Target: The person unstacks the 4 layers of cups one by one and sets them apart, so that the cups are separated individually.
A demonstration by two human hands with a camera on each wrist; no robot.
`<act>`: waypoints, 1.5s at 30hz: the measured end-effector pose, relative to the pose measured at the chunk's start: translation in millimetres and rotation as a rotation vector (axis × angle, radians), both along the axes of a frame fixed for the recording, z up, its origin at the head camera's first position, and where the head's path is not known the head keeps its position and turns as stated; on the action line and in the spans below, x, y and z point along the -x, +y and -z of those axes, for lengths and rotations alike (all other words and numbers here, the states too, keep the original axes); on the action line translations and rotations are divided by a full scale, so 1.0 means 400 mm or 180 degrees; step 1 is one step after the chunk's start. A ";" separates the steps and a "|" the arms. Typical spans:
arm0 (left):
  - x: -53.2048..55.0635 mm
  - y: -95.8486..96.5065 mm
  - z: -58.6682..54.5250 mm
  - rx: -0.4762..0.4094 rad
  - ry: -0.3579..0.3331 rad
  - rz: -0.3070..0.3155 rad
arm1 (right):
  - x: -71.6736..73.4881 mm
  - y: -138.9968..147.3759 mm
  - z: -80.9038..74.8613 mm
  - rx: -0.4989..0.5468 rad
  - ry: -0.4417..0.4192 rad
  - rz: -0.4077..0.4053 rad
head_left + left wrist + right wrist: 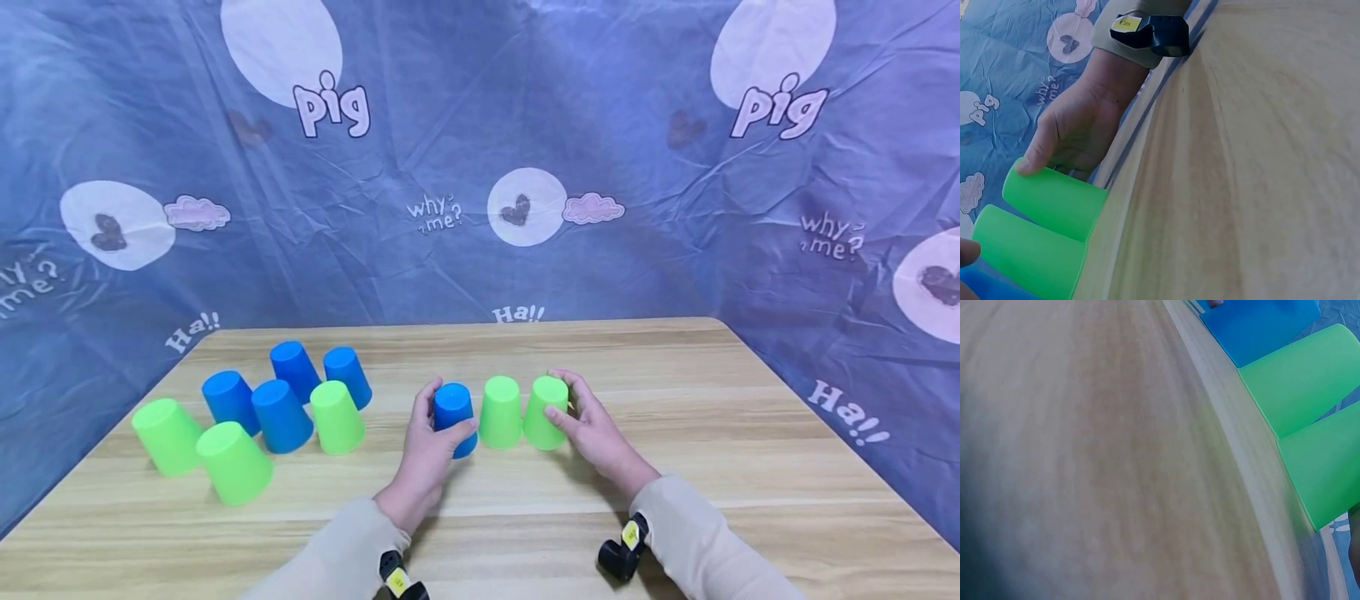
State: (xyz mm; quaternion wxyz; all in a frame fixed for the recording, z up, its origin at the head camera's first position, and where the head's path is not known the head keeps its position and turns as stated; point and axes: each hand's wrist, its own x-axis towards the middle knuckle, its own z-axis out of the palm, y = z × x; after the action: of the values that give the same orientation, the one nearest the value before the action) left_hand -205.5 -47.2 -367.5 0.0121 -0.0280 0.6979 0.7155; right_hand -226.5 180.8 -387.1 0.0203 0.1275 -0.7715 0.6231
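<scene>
Three upside-down cups stand in a row at the middle of the table. The leftmost is a blue cup (pixel 453 402), and my left hand (pixel 427 450) grips it with the thumb along its near side. Beside it stands a green cup (pixel 500 412), untouched by either hand and with its base close to both neighbours. My right hand (pixel 596 429) holds the green cup on the right (pixel 543 408), thumb in front and fingers behind. In the left wrist view this right-hand cup (pixel 1054 197) shows under the right thumb.
Left on the wooden table (pixel 525 525) stand several more upside-down cups: blue ones such as the back blue cup (pixel 295 371), and green ones such as the front green cup (pixel 235 467). A printed blue cloth (pixel 450 275) hangs behind and beside the table.
</scene>
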 end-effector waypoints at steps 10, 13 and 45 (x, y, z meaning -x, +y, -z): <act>0.005 0.004 0.024 0.0058 0.0001 -0.0045 | -0.001 -0.002 0.000 0.0044 0.0005 -0.0015; 0.006 0.005 0.025 0.0118 0.0019 -0.0053 | -0.002 -0.001 -0.001 0.0046 0.0037 -0.0015; -0.026 -0.035 0.003 0.0567 0.0258 -0.0275 | 0.003 0.001 0.014 0.0066 0.0071 -0.0007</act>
State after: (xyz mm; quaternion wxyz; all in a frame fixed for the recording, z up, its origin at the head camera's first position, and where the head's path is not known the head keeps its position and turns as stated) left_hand -195.0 -61.2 -368.9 -0.0495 -0.0301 0.7569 0.6510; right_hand -227.8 181.2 -392.9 0.0296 0.1351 -0.7645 0.6296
